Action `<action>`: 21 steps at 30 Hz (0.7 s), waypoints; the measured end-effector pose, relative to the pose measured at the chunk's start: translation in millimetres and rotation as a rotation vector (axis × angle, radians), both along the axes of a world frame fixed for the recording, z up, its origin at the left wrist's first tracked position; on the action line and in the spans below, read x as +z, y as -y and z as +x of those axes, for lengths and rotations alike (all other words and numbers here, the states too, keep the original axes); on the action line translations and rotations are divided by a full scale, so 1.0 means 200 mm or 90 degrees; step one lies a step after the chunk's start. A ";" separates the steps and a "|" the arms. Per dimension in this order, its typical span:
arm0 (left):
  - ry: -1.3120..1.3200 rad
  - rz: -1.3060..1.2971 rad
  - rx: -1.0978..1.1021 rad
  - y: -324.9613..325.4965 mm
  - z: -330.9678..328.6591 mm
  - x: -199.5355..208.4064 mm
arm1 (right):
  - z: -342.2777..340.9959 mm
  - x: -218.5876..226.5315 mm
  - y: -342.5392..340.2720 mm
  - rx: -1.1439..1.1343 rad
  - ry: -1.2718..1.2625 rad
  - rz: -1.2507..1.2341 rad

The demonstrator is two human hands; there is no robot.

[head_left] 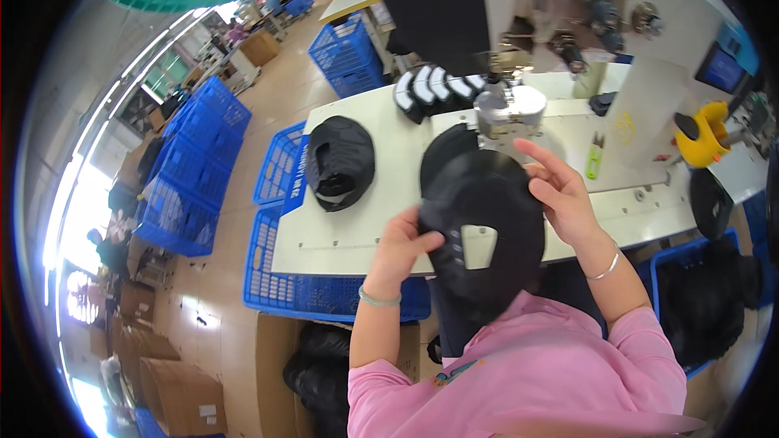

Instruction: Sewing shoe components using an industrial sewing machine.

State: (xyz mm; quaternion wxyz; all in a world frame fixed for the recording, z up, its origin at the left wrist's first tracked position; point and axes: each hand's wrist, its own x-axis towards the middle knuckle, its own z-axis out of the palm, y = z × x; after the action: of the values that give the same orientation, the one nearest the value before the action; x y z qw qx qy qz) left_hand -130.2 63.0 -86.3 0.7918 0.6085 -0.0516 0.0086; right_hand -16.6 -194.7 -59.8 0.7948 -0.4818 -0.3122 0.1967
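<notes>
A black cap [507, 195] with an opening in its back is between my hands, over the front edge of the white table. My left hand [402, 245] grips its left side, thumb on top. At the upper right edge, my right hand [561, 195] pinches the cap, index finger stretched out toward the machine. Just beyond the cap is the metal working head of a sewing machine [511, 109]. A second black cap [339, 164] rests on the table to the left.
Curved black-and-white pieces [434, 88] lie in a row at the table's back. Green thread snips [596, 156] are right of the machine head. A blue crate [324, 296] stands below the table's left front edge. More blue crates [195, 166] are stacked at far left. Black goods fill another crate [656, 276] at right.
</notes>
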 end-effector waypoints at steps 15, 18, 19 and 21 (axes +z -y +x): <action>-0.240 0.298 0.714 -1.39 0.42 -0.23 | -0.06 -0.30 -0.16 0.016 0.132 -0.298; -0.154 0.310 0.677 -1.39 0.43 -0.25 | -0.10 -0.32 -0.23 -0.017 0.291 -0.343; -0.171 0.377 0.694 -1.37 0.44 -0.23 | -0.11 -0.33 -0.26 -0.058 0.422 -0.352; -0.100 0.363 0.737 -1.28 0.41 -0.17 | -0.15 -0.34 -0.33 -0.036 0.468 -0.361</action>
State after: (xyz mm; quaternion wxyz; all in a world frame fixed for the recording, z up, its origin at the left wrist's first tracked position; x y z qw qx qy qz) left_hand -48.7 319.9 -120.2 0.4678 0.7233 0.3423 0.3754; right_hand -47.3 -129.3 -128.1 0.4729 -0.7265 -0.4938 0.0684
